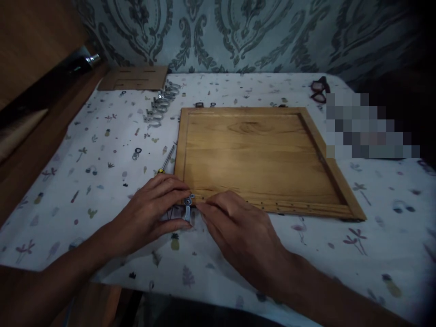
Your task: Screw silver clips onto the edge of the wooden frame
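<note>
A framed wooden panel (245,150) lies flat on the table, with small dark holes along its near edge. At its near left corner sits a small metal latch (187,206). My left hand (153,204) is closed on the latch, fingers on the panel side and thumb at the near side. Just right of the latch, my right hand (241,231) is pinched at the panel's near edge; what its fingertips hold, if anything, is hidden. A screwdriver (166,159) lies left of the panel, its handle partly behind my left hand.
Several similar metal latches (160,104) lie in a row at the back left, by a piece of cardboard (136,78). Dark-handled scissors (320,88) rest at the back right beside a blurred-out patch. The printed tablecloth (112,195) covers the table up to the wall.
</note>
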The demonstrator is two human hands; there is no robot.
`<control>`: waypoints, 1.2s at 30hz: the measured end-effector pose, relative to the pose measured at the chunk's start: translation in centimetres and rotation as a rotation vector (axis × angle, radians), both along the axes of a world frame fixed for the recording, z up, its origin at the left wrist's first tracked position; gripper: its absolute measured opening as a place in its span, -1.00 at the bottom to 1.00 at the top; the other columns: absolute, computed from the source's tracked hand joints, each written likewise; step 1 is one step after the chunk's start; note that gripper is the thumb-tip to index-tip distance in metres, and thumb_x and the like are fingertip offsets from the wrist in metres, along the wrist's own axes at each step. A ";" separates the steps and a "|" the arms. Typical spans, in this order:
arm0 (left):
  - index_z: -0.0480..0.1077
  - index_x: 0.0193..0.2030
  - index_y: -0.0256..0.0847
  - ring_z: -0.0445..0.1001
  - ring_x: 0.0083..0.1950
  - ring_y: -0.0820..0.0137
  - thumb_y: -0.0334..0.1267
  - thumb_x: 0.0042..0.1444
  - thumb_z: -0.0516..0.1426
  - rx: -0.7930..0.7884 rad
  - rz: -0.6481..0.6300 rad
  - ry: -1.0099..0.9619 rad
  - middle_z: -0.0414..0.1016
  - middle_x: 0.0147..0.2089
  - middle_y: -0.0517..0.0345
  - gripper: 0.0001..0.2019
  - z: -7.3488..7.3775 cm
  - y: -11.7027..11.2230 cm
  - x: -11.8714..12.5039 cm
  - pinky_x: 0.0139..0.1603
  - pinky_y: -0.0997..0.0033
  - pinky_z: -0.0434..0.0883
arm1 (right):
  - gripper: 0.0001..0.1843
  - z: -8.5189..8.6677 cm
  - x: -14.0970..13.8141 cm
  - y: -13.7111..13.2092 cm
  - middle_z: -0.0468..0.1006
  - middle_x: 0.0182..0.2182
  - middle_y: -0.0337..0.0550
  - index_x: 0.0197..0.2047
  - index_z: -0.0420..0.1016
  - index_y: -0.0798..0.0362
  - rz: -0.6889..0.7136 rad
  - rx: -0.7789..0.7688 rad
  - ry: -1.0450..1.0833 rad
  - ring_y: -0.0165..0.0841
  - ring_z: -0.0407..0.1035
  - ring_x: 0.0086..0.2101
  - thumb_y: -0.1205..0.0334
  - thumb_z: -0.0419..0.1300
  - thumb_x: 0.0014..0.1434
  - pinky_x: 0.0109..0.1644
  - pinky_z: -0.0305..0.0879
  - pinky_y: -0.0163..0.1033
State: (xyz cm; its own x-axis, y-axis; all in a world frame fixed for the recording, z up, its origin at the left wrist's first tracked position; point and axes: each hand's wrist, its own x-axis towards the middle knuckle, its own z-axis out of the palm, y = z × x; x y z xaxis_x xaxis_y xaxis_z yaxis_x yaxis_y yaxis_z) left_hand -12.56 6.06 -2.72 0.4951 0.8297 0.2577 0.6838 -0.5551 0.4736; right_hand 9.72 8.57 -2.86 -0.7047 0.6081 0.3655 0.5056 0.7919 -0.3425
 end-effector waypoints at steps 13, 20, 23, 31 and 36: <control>0.30 0.17 -0.21 0.33 0.16 0.23 -0.14 0.20 0.21 0.008 -0.034 -0.038 0.44 0.09 -0.06 -0.56 0.0 0.1 -0.1 0.15 0.09 0.42 | -0.68 -2.1 0.8 1.1 0.56 0.05 0.10 0.08 0.49 0.29 0.219 0.264 0.001 -0.15 0.35 0.09 0.44 0.02 0.34 0.00 0.38 -0.04; 0.29 0.18 -0.21 0.34 0.17 0.24 -0.14 0.20 0.21 0.029 -0.036 -0.029 0.45 0.08 -0.05 -0.55 0.1 0.1 0.0 0.16 0.09 0.42 | -0.71 -1.6 0.5 1.2 0.58 0.02 0.07 0.02 0.52 0.26 0.220 0.250 0.007 -0.15 0.38 0.04 0.43 0.03 0.34 0.03 0.37 -0.01; 0.28 0.20 -0.21 0.33 0.19 0.23 -0.16 0.20 0.21 0.030 -0.035 -0.014 0.45 0.09 -0.05 -0.54 0.2 0.1 0.1 0.19 0.08 0.41 | -0.69 -1.5 0.4 1.3 0.61 -0.02 0.01 -0.04 0.55 0.21 0.218 0.256 0.039 -0.19 0.39 0.01 0.42 -0.01 0.37 0.07 0.36 0.00; 0.40 0.09 -0.10 0.43 0.10 0.33 -0.30 0.25 0.16 0.055 0.204 -0.206 0.49 0.02 0.11 -0.73 2.2 0.0 -1.0 0.11 0.25 0.43 | -0.70 -1.5 0.3 1.3 0.62 -0.03 -0.05 -0.03 0.54 0.21 0.197 0.273 0.031 -0.22 0.40 0.00 0.44 0.00 0.36 0.16 0.30 -0.01; 0.48 -0.07 -0.13 0.49 -0.08 0.39 -0.25 0.26 0.13 0.033 0.438 -0.250 0.52 -0.12 0.17 -0.85 2.0 0.4 -1.7 0.00 0.30 0.45 | -0.71 -1.5 0.5 1.3 0.61 -0.01 -0.01 -0.03 0.53 0.26 0.217 0.276 0.033 -0.18 0.39 0.00 0.45 0.00 0.35 0.15 0.30 0.01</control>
State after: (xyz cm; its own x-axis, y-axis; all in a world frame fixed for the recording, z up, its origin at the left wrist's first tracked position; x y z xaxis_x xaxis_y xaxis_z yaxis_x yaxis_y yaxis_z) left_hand -14.21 6.49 -0.68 0.0218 0.9351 0.3537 0.7242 -0.2587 0.6393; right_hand 10.20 9.89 -4.35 -0.7918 0.3206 0.5199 0.3076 0.9447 -0.1139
